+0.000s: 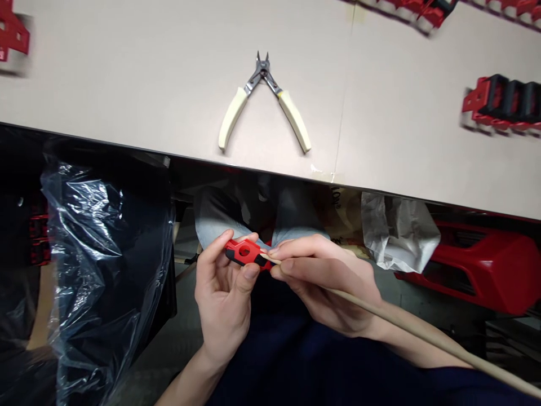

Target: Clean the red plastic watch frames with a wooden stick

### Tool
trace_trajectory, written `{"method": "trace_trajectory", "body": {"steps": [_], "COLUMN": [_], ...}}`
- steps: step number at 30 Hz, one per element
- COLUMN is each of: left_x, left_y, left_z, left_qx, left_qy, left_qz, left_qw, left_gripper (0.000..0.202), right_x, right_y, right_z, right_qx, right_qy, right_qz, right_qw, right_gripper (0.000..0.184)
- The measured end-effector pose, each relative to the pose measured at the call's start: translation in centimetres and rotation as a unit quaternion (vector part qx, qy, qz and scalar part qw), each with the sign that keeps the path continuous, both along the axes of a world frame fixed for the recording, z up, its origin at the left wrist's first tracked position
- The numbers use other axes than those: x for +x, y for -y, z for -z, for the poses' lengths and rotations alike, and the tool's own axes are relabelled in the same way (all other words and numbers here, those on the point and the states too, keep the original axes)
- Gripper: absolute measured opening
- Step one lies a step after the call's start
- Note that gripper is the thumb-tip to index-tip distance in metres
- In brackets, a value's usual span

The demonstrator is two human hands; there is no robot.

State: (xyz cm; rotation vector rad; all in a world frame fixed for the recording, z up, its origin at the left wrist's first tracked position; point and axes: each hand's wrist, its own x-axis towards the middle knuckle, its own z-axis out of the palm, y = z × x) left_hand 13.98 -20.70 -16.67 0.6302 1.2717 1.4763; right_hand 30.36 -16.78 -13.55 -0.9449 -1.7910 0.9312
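Observation:
In front of my body, below the table edge, my left hand point(226, 293) pinches a small red and black plastic part point(244, 252) with a round hole in it. My right hand point(327, 276) is closed round a long thin wooden stick point(393, 318), which slants down to the lower right. The stick's narrow tip meets the right end of the plastic part, at its black section. Fingers of my right hand hide some of that end. On the table beyond lie side cutters point(262, 73) with cream handles spread apart, jaws pointing away from me.
The pale tabletop point(156, 73) spans the upper view. Red and black parts point(507, 104) stand in rows at the right and back. Below the edge are a plastic-wrapped box point(105, 265), a crumpled white bag point(397, 231) and a large red plastic object point(486, 265).

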Motion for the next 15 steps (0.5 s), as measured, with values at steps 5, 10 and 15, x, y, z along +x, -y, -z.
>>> {"method": "trace_trajectory", "body": {"steps": [5,10,15], "left_x": [0.1,0.1,0.4], "left_y": [-0.3,-0.9,-0.8], "left_z": [-0.1,-0.2,-0.2], "left_qx": [-0.023,-0.018,-0.034], "left_qy": [0.034,0.064,0.104], "left_qz": [-0.012,-0.013,-0.015], "left_qw": [0.999,0.998,0.994], "left_gripper": [0.038,0.031,0.025], "right_x": [0.1,0.1,-0.8], "right_y": [-0.3,-0.4,-0.1], "right_z": [0.3,2.4,3.4], "right_qx": [0.001,0.051,0.069], "right_qy": [-0.019,0.002,-0.006], "right_qz": [0.060,0.064,0.024], "right_qw": [0.998,0.997,0.997], "right_gripper": [0.022,0.038,0.038]}}
